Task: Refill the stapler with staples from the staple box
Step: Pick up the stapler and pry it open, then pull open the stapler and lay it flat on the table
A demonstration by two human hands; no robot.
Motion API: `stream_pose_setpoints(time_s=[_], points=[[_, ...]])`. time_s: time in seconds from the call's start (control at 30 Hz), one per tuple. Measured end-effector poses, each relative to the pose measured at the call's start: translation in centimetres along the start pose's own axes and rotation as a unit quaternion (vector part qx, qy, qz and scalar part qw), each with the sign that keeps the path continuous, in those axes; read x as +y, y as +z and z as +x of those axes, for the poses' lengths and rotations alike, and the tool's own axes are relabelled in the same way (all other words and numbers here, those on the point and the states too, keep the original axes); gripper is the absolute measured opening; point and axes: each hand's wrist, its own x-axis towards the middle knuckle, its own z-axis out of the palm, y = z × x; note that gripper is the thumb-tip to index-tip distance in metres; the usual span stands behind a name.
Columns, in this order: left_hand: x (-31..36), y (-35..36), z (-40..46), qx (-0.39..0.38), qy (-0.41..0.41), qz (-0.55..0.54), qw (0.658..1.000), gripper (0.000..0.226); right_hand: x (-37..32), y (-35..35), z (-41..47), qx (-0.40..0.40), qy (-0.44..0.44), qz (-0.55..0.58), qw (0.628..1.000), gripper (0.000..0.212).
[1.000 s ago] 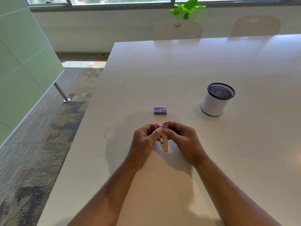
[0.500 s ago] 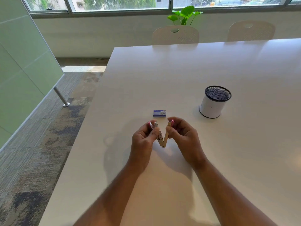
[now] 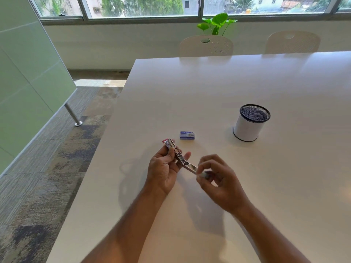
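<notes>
- Since half a second ago, both halves of the small pink and silver metal stapler [image 3: 179, 158] have swung much wider apart, from a narrow V to almost a straight line, and the two hands have moved apart with them.
- The left hand [image 3: 164, 168] is closed around the pink-tipped upper half, with the thumb and fingers wrapped on it.
- The right hand [image 3: 218, 179] pinches the other end of the stapler between thumb and fingertips; this end is blurred, so I cannot tell exactly how firm the hold is.
- The stapler is held in the air, just above the white glossy table [image 3: 247, 82].
- The small blue cardboard staple box [image 3: 187, 135] lies closed on the table just behind the hands, untouched.
- The white cylindrical pen holder with black mesh rim [image 3: 250, 123] stands well apart to the right.
- To do this step well, I think the left hand should keep the staple channel facing up and steady, so the right hand can let go and reach for the box.
</notes>
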Motion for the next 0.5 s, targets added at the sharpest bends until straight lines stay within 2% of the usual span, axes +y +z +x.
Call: stream_pose_setpoints(time_s=[0.13,0.3,0.5], points=[[0.3,-0.3,0.2,-0.016,-0.014,-0.002,1.0,0.026,0.2,1.3,-1.4,-0.054,-0.007,-0.071,0.996,0.016],[0.6,-0.3,0.0,-0.032,-0.033,0.005,0.999,0.026,0.0,1.5,-1.4,-0.082,-0.007,-0.086,0.993,0.011],[0.6,-0.1,-0.5,-0.047,-0.054,0.04,0.997,0.029,-0.3,1.1,1.4,-0.01,-0.017,-0.117,0.993,0.012]])
